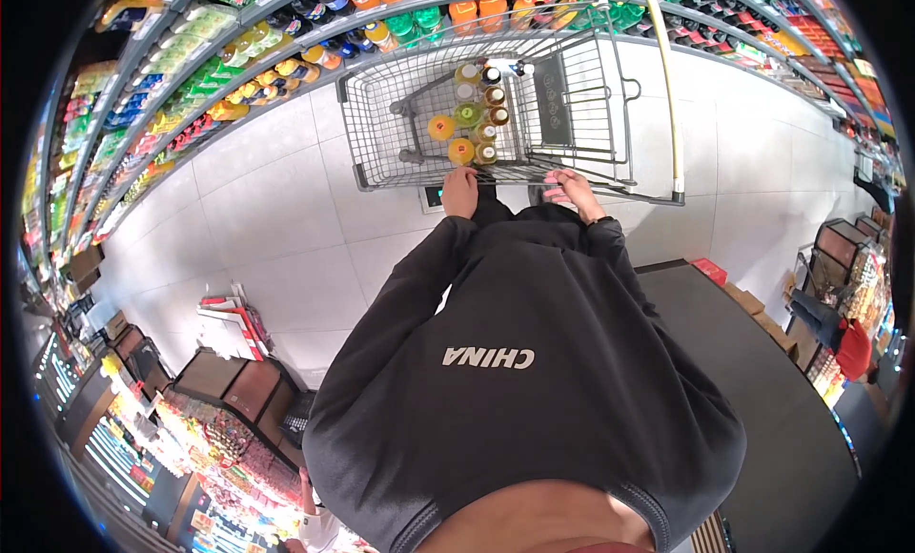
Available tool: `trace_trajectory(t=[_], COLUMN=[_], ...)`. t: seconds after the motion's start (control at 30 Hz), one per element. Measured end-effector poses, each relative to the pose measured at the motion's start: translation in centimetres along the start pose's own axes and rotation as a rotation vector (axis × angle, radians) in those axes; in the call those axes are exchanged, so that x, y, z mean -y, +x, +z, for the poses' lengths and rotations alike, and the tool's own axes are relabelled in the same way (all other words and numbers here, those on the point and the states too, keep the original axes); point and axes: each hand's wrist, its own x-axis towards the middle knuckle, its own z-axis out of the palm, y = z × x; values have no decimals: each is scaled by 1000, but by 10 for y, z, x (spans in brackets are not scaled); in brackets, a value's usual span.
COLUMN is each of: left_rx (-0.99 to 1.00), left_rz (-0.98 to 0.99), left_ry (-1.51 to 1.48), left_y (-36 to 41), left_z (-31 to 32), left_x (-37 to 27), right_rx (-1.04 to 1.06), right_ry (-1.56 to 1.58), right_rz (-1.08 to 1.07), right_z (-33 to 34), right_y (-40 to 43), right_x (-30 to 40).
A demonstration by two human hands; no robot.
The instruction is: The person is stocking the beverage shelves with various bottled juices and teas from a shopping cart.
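A wire shopping cart [400,127] stands sideways before me, with its yellowish handle bar [666,102] at the right. My left hand [460,190] has its fingers curled over the near top rim. Farther right along this rim is my right hand [574,194], fingers bent and partly apart; whether it grips the wire is unclear. In the basket several bottles stand upright, seen from above. Two have orange tops, an orange-topped bottle [440,127] and another orange-topped bottle [461,151]. Beside them are a green bottle [468,114] and dark-capped bottles [495,95].
Shelves of soft drink bottles [286,74] curve along the far side, behind the cart. Pale floor tiles [271,195] lie to the left. A dark flat surface [743,381] is close at my right. Display bins [236,381] stand at lower left; a person in red [854,349] is far right.
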Motion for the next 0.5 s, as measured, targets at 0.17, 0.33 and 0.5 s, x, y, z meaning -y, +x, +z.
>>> trace_trajectory(t=[0.17,0.33,0.5], left_rx=[-92,-401,-453], left_rz=[31,48,-249], left_ry=[80,172,-10], left_y=[-6,-44,-137], left_z=[5,13,82], left_x=[4,-43,-28], right_rx=[293,399,364], right_ry=[14,-66,-199], right_rz=[-71,34,49], right_z=[-19,-62,-98], right_y=[-17,3,-16], right_x=[9,-51,-86])
